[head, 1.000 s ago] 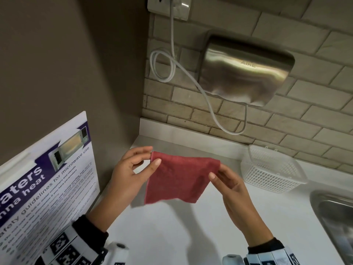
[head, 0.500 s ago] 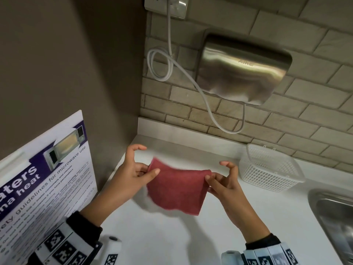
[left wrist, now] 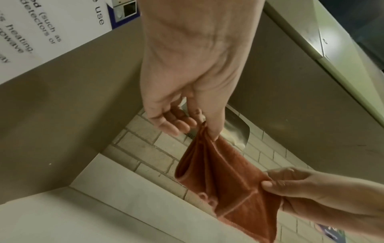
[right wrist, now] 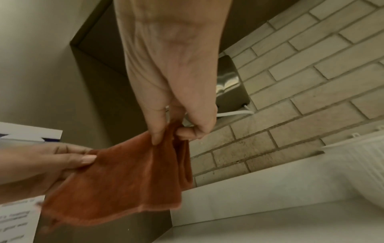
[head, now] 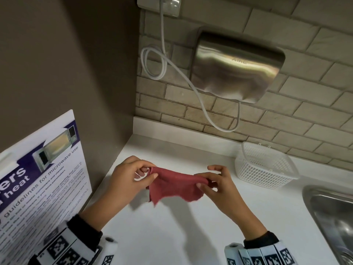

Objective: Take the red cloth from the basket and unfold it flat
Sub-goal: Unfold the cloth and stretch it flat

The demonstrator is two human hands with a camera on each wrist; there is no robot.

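A small red cloth point(head: 176, 185) hangs in the air above the white counter point(head: 172, 236), still partly folded and slack. My left hand point(head: 150, 174) pinches its left upper corner between thumb and fingers; the pinch also shows in the left wrist view point(left wrist: 204, 129). My right hand point(head: 203, 181) pinches the right upper corner, seen close in the right wrist view point(right wrist: 168, 134). The cloth point(right wrist: 124, 177) sags between both hands, its lower edge loose. The white mesh basket point(head: 265, 167) stands to the right against the wall, with nothing in it.
A steel hand dryer point(head: 236, 66) with a white cable point(head: 162, 62) hangs on the brick wall behind. A microwave safety poster point(head: 42, 173) leans at the left. A steel sink point(head: 332, 217) lies at the right edge.
Both hands have dropped lower toward the counter and regripped the top corners. The cloth, held taut and upright a second ago, now sags and tips toward flat.
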